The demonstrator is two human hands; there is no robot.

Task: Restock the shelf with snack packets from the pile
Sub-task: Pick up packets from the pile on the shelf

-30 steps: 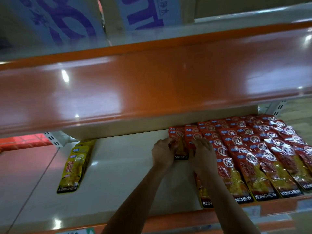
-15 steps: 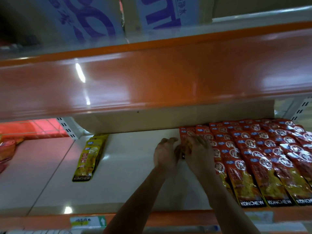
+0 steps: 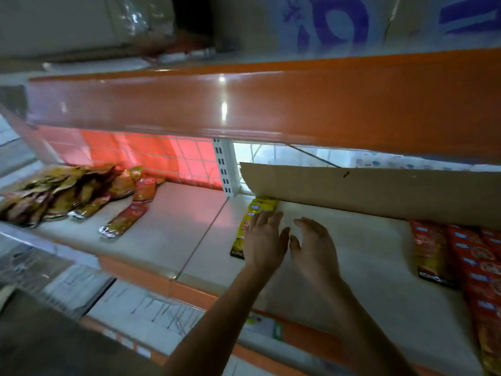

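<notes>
The 2 hands reach over the shelf (image 3: 366,240) side by side, thumbs nearly touching, fingers straight and spread, holding nothing. The left hand (image 3: 264,240) covers part of the yellow packets (image 3: 261,207); whether it touches them is unclear. The right hand (image 3: 314,245) is above bare shelf. The pile (image 3: 62,191) lies far left, with 1 loose packet (image 3: 123,221) near it. Red packets (image 3: 474,261) line the right, below a cardboard sheet (image 3: 379,191).

bare shelf (image 3: 352,256) between yellow packets (image 3: 250,221), red packets (image 3: 466,256)
</notes>
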